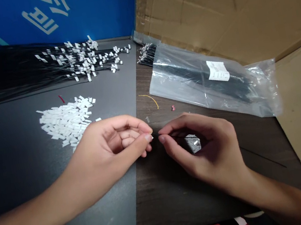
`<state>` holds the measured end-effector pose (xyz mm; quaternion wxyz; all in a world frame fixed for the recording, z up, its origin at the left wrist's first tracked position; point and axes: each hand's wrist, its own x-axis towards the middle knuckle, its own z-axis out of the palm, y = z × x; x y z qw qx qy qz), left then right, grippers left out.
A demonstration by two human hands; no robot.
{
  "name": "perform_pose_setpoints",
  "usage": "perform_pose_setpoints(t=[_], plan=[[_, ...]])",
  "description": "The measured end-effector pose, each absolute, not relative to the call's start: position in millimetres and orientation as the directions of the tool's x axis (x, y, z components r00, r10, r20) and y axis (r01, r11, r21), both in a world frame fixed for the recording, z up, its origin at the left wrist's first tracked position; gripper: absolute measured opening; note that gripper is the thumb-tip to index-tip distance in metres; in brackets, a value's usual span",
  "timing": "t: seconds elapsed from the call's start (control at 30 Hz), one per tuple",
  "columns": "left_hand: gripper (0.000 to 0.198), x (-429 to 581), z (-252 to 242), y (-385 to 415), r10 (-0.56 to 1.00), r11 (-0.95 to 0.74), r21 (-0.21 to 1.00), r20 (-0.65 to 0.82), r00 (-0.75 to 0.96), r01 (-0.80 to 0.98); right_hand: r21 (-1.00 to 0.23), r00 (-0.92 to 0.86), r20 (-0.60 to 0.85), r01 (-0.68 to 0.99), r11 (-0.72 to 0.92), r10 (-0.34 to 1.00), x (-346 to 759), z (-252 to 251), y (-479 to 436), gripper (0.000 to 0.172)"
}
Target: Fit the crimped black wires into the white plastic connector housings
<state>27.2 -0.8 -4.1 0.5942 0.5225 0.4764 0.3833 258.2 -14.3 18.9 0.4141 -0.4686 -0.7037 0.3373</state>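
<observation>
My left hand [115, 144] pinches a tiny white sleeve, mostly hidden, with only its edge showing at the thumb tip. Between thumb and forefinger, my right hand [209, 148] grips a thin black wire [263, 156], whose end points at the left fingertips. The wire's other part runs out behind the right hand toward the lower right. Whether its tip is inside the sleeve I cannot tell. A heap of small white sleeves [66, 121] lies on the grey mat [110, 216], beyond my left hand. Behind it, a bundle of black wires [15, 74] carries white sleeves on its ends.
A clear plastic bag [191, 78] of black wires lies at the back right. Cardboard [222, 6] and a blue panel [108, 7] stand behind the table. A yellow scrap [151, 99], a red scrap [61, 99] and a small shiny packet [193, 143] lie about.
</observation>
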Motion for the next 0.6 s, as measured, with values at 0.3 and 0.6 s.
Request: perform_pose_setpoints(t=[0.3, 0.6], plan=[[0.004, 27.3, -3.9, 1.7, 0.933, 0.201, 0.979, -0.198, 0.3, 0.02, -0.81, -0.218, 0.353, 0.415, 0.414, 0.91, 258.8, 15.9, -13.7, 0.013], [0.002, 24.5, -3.9, 3.5, 0.945, 0.124, 0.992, -0.125, 0.301, 0.022, -0.906, -0.244, 0.197, 0.326, 0.271, 0.95, 259.1, 19.0, -11.4, 0.009]])
